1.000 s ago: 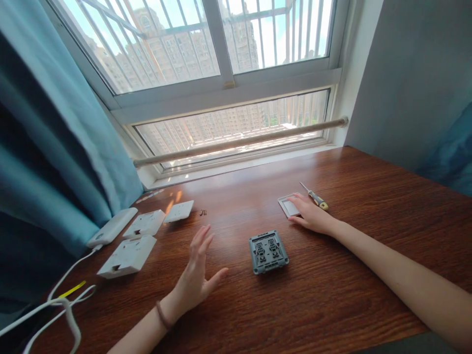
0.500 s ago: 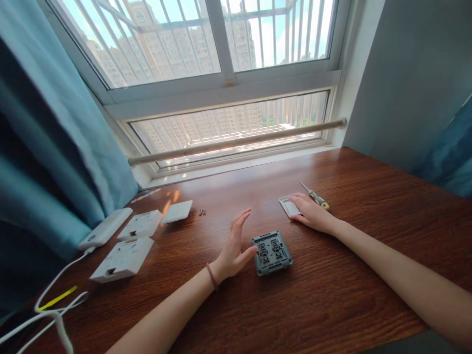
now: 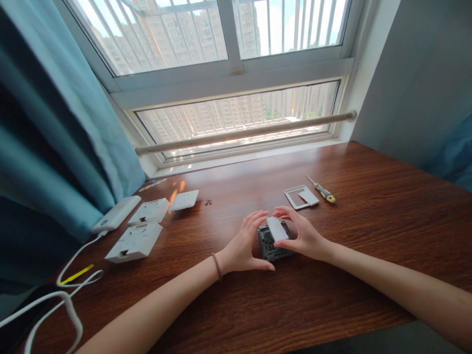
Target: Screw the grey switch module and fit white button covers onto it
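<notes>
My right hand [image 3: 300, 233] grips a white switch rocker [image 3: 277, 229] by its ends, between thumb and fingers. The rocker is tilted over the grey switch base [image 3: 268, 249], covering its right part; whether they touch I cannot tell. The base lies on the table, its left row of black mechanism parts showing. Around the base's left side is my left hand [image 3: 248, 246], fingers and thumb spread apart with nothing between them. Farther back lies a white switch frame [image 3: 292, 199], with a second white rocker [image 3: 309, 197] resting across its right side.
A screwdriver [image 3: 324, 193] lies right of the frame. Small screws [image 3: 208, 202] sit at the table's middle back. To the left are a white plate [image 3: 185, 200], two white boxes [image 3: 134, 242] [image 3: 149, 211], a white power bank [image 3: 116, 214] and its cable [image 3: 75, 255].
My right hand has picked up a white rocker from the frame and brought it left over the grey base. My left hand has moved closer around the base. The view has shifted slightly.
</notes>
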A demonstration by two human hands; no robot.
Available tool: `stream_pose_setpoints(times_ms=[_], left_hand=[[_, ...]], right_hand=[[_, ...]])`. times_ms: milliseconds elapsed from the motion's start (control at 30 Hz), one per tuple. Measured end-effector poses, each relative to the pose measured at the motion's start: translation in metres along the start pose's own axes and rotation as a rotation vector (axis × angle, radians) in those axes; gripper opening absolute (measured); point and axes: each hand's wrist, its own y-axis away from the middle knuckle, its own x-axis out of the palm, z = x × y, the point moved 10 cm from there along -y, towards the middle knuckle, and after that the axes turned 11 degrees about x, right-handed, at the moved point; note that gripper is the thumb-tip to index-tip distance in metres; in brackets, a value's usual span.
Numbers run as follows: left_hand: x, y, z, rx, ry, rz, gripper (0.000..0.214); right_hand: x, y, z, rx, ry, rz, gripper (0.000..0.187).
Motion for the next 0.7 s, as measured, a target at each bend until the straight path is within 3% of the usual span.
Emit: stream_pose_setpoints(times_ms=[200, 433, 700], left_hand=[[0.006, 0.006, -0.012, 0.022, -0.046, 0.073, 0.096], [0.013, 0.003, -0.007, -0.042, 0.009, 0.121, 0.088], [0.014, 0.006, -0.005, -0.015, 0.021, 0.114, 0.087]], right_hand=[[0.017, 0.009, 0.013, -0.031, 0.097, 0.021, 0.068], [0.024, 0.008, 0.015, -0.038, 0.171, 0.034, 0.065], [0.027, 0.008, 0.015, -0.034, 0.202, 0.072, 0.066]])
